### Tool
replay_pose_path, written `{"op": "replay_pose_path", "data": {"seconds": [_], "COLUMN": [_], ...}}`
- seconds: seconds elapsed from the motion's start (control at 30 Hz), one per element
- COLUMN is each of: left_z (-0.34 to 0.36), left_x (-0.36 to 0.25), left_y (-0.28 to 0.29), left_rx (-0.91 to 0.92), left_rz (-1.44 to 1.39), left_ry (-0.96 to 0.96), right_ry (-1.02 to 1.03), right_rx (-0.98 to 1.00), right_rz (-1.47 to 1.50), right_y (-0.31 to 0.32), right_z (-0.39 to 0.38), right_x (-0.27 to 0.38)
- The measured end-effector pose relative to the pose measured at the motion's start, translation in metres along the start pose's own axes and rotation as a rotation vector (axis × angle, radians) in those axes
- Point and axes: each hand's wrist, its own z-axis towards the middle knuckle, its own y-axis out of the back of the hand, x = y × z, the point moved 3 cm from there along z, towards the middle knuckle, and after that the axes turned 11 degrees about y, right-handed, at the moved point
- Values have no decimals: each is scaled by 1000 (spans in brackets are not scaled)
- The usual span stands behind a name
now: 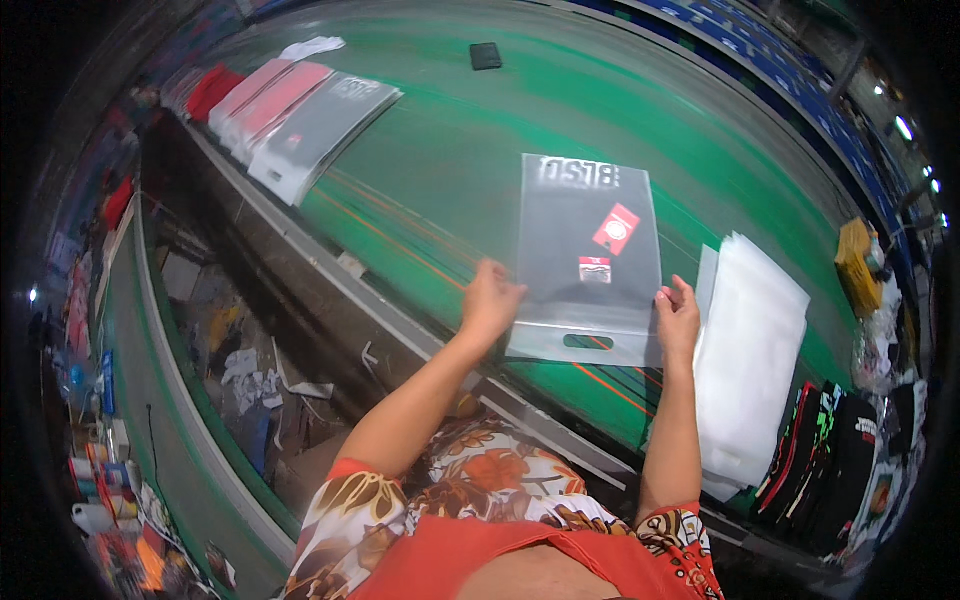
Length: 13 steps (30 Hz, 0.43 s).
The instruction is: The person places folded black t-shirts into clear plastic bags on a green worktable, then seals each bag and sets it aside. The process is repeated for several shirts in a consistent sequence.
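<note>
A clear plastic bag (560, 340) with a handle slot lies flat on the green table before me. A folded dark garment (560, 235) shows inside, along with a red hang tag (617, 229) and a small red-and-white label (595, 270). My left hand (490, 302) pinches the bag's left edge with bent fingers. At the opposite edge, my right hand (679, 315) has its thumb and fingers closed on the plastic. Just right of that hand sits a stack of empty whitish bags (752, 350).
Bagged garments (318, 130) lie in an overlapping row at the far left. A small black flat object (485, 56) rests farther back on the green table (440, 130). Folded dark clothes (835, 455) are piled at the right, below a yellow bundle (856, 265).
</note>
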Motion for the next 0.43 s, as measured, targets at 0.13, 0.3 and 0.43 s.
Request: {"op": "replay_pose_path", "data": {"seconds": [0.13, 0.3, 0.43], "left_z": [3, 32, 65], "left_x": [-8, 12, 8], "left_y": [12, 12, 73], "left_rx": [214, 487, 676], "left_rz": [-268, -474, -237], "left_ry": [257, 279, 191], "right_ry": [-174, -308, -453], "right_rx": [100, 132, 226], "right_rz": [245, 339, 478], "right_y": [-4, -7, -8], "right_z": [-4, -9, -5], "right_x": [17, 44, 82]}}
